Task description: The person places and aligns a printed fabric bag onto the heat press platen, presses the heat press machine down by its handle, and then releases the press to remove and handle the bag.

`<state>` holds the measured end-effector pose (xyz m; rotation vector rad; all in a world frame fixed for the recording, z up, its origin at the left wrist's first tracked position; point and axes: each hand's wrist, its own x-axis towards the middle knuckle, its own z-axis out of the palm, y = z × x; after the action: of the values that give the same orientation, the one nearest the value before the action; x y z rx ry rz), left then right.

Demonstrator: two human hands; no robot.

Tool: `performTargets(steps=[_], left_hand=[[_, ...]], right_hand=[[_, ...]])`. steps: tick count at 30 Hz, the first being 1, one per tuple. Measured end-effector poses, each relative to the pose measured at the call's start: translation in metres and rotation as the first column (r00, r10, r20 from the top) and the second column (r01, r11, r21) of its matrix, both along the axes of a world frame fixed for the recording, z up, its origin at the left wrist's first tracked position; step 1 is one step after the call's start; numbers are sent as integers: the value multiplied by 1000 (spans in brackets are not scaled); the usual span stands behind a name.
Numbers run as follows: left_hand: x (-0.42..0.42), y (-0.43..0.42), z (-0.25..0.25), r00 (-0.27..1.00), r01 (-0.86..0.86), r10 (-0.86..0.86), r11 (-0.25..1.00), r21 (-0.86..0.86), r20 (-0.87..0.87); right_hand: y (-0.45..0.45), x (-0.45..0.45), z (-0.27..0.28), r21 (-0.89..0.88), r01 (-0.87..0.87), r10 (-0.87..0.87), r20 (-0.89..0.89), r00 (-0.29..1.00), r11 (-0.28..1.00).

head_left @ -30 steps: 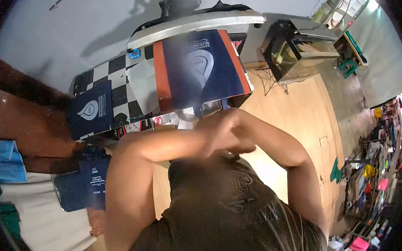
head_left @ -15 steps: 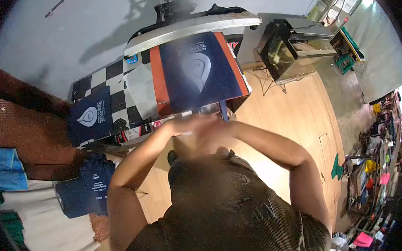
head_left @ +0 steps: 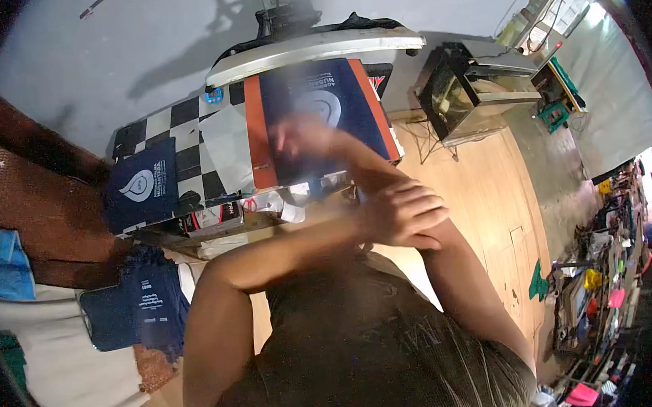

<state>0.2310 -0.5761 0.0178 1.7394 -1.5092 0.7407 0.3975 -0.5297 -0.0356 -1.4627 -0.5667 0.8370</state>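
My left hand (head_left: 408, 214) is wrapped round my right forearm, its fingers across the skin near the wrist side. Blurred by motion, my right hand (head_left: 305, 138) is above the lower middle of a navy cloth piece (head_left: 315, 162) with orange side borders and a white drop-shaped print; whether it touches the cloth or holds anything cannot be made out. That cloth lies on a flat surface below a curved white-edged press part (head_left: 315, 49). Left of it, a second navy printed piece (head_left: 142, 187) lies on a black-and-white checkered tabletop (head_left: 184, 115).
Navy printed pieces (head_left: 148, 303) lie at the lower left on pale cloth (head_left: 72, 353). At the right are a glass-sided black box (head_left: 477, 91) on a wire stand, a green stool (head_left: 554, 117) and a cluttered rack (head_left: 604, 282). Packets sit below the tabletop.
My hands were close together and blurred at the table's front edge. My left hand has moved right onto my right forearm, while my right hand has moved forward over the navy cloth.
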Motion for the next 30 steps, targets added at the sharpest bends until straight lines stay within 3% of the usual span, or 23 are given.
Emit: performTargets(steps=[1,3,5,6,7,10,12,13,14,16,18,19,20,22,24,26,28,29,30], left_hand=[[8,9,-13,999,-2,3,1000,-21,44],[30,31,-29,996,-57,59,998,-35,65],[51,59,-32,990,-110,113,993,-47,79],[60,75,-28,972,-229,229,973,-10,60],[64,82,-26,940,-341,339,940,29,45],[54,64,-22,946,-324,323,930,172,31],[41,28,-22,982,-175,181,980,97,-53],[32,10,-27,989,-128,132,990,57,-72],[19,-2,-16,990,-63,69,997,51,-125],[5,-10,3,977,-16,31,997,73,-210],[1,-12,-5,973,-8,16,999,33,-231],[-1,-14,-13,967,10,-10,1000,-3,-253],[0,-15,-26,966,4,-5,1000,-5,-259],[11,-15,-56,995,-35,35,999,-5,-93],[31,-9,-60,998,-3,3,1000,-4,-61],[52,3,-72,983,-170,169,985,1,69],[64,36,-74,934,-355,356,922,153,20],[72,51,-96,877,-415,429,903,112,-216],[78,67,-118,768,-477,461,875,85,-445]], right_hand=[[-4,3,7,27,256,-257,33,966,966],[-8,14,8,72,492,-496,59,866,867],[-7,23,-8,364,585,-453,-389,802,725],[-12,24,-11,366,586,-452,-392,802,723],[-20,23,-15,256,533,-531,-82,843,807],[-24,27,-27,240,539,-588,251,769,807],[-31,28,-10,116,708,-711,-21,703,697],[-32,50,-34,-49,769,-754,168,635,637],[-36,45,-24,-78,793,-742,306,596,604],[-48,64,-52,35,823,-783,335,524,567],[-70,76,-59,-3,809,-771,301,561,588],[-78,79,-60,-87,857,-821,254,512,507],[-87,99,-88,91,867,-871,99,481,489],[-93,99,-79,171,868,-862,-133,489,467],[-85,88,-63,158,871,-852,-187,490,466],[-92,83,-63,141,872,-839,-236,490,470],[-110,70,-52,153,746,-756,14,654,648],[-121,63,-50,156,740,-751,15,660,654],[-134,54,-49,163,655,-668,44,742,738]])
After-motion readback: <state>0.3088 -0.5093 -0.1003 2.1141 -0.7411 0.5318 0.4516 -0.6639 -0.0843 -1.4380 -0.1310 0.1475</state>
